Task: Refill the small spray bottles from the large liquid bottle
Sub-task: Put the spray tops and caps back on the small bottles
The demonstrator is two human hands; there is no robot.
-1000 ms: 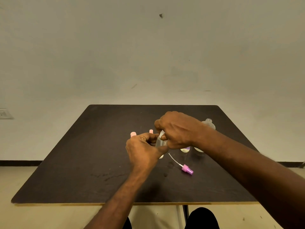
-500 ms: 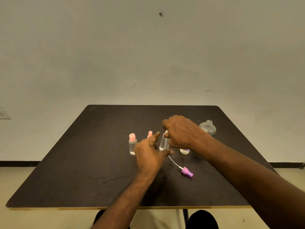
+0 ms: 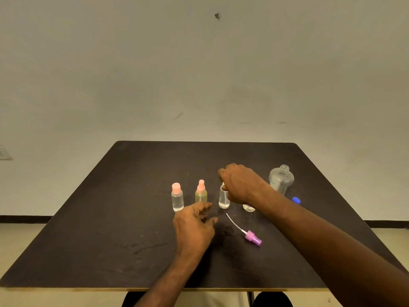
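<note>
Right hand [image 3: 242, 185] fingers curl round top of small clear spray bottle [image 3: 224, 199], mid dark table [image 3: 110, 207]. Left hand [image 3: 193, 224] loose, holds nothing. Big clear open bottle [image 3: 281, 179] far right: likely light, slippery, squashy; grab middle.

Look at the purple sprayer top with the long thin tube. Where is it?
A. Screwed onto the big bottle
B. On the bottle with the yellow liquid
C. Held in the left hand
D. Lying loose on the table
D: the purple sprayer top lies on its side on the dark table, its thin tube stretched out flat, clear of the left hand and of every bottle.
</note>
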